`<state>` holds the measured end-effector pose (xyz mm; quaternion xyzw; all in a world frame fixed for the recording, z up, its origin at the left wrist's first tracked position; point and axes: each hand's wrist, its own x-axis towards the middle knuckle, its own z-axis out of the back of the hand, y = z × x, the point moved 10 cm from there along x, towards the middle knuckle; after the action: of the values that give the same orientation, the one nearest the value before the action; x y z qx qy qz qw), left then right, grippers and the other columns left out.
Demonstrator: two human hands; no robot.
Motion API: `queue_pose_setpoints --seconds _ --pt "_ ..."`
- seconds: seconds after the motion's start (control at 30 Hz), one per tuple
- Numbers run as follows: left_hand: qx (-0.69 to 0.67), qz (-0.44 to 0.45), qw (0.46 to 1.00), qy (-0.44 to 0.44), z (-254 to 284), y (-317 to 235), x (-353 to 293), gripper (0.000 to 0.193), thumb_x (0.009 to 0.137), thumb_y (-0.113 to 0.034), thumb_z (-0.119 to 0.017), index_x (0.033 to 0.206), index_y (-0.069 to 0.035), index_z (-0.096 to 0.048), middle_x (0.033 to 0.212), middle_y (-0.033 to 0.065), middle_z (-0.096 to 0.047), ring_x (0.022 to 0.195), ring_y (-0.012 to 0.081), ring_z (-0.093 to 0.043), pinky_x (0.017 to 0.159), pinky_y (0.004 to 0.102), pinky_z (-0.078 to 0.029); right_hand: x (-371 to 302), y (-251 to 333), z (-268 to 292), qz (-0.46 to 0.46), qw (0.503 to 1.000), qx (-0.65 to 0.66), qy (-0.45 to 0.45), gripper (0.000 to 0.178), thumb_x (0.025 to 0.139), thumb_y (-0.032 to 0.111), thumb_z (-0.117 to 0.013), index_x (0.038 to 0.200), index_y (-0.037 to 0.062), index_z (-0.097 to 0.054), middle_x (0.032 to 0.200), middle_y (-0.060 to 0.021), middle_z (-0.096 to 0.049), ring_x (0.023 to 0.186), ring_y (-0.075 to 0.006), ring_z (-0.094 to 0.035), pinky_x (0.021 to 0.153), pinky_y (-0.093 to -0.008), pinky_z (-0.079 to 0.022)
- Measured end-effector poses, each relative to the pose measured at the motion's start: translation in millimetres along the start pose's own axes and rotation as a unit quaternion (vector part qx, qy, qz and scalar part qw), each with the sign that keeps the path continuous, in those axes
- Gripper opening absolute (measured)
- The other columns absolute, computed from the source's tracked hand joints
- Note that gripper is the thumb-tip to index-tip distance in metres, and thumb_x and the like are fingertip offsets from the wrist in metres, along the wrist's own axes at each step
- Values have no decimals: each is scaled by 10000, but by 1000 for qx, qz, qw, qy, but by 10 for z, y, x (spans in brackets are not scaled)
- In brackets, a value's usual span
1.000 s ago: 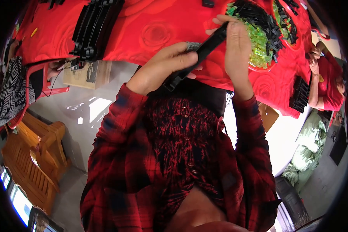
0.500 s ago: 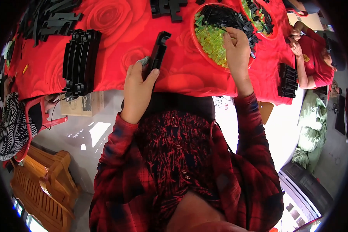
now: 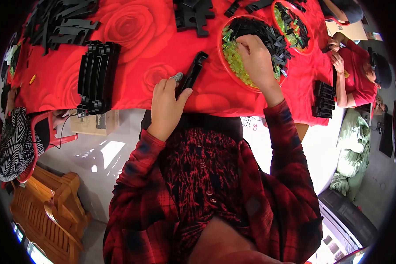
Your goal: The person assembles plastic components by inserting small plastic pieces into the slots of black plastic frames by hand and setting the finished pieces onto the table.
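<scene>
Closed around a long black plastic part (image 3: pixel 194 71), my left hand (image 3: pixel 168 105) keeps it tilted above the red tablecloth. A small grey covering (image 3: pixel 177 77) shows at one of its fingertips. My right hand (image 3: pixel 258 64) is over a red basin (image 3: pixel 220 53), its fingers pinched together among small yellow-green pieces (image 3: pixel 233 64). Whatever lies between those fingertips is too small to make out. Small black pieces (image 3: pixel 270 39) fill the basin's far and right side. Left of my left hand, several long black parts stand together in a stack (image 3: pixel 99 79).
Loose black parts (image 3: pixel 70 28) are heaped at the far left, with more black parts (image 3: pixel 193 15) at the far middle. A second red basin (image 3: pixel 313 37) holds mixed pieces. At the right sits a person in red (image 3: pixel 356 72), beside a row of black parts (image 3: pixel 324 99).
My right hand has shifted slightly left within the basin. The black part in my left hand has moved right and leans further over. The whole view has shifted a little.
</scene>
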<state>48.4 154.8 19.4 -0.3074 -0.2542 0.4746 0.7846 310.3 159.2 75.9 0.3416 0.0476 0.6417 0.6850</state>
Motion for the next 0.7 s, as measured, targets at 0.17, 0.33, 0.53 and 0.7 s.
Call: queue_pose_setpoints --seconds 0.17,0.33,0.53,0.7 --pt "-71 44 996 29 -40 128 -48 497 909 -214 -742 1305 40 -583 1016 156 -609 916 275 -593 798 379 -503 82 169 -70 89 991 -92 29 164 842 75 -702 1000 63 -660 945 -110 -635 936 -316 -617 803 -427 -492" --pt "-87 31 996 9 43 12 -149 561 874 -180 -763 1347 37 -555 1070 163 -598 940 280 -590 839 377 -504 69 227 -299 151 952 -256 75 163 830 94 -654 990 108 -673 976 -63 -595 989 -282 -566 819 -439 -420" --pt "-96 -13 995 -29 153 -7 -341 463 850 -102 -756 1271 21 -608 1149 181 -597 1026 333 -597 930 383 -494 95 295 -328 190 931 -294 104 152 831 80 -618 981 96 -639 952 -66 -587 977 -288 -569 825 -436 -416" --pt "-38 -80 995 -36 163 -94 -436 329 829 -83 -753 1136 -2 -664 1146 178 -608 1038 352 -598 892 407 -492 70 581 -168 196 951 -214 106 76 919 111 -623 984 96 -587 815 -42 -616 798 -250 -623 822 -409 -398"
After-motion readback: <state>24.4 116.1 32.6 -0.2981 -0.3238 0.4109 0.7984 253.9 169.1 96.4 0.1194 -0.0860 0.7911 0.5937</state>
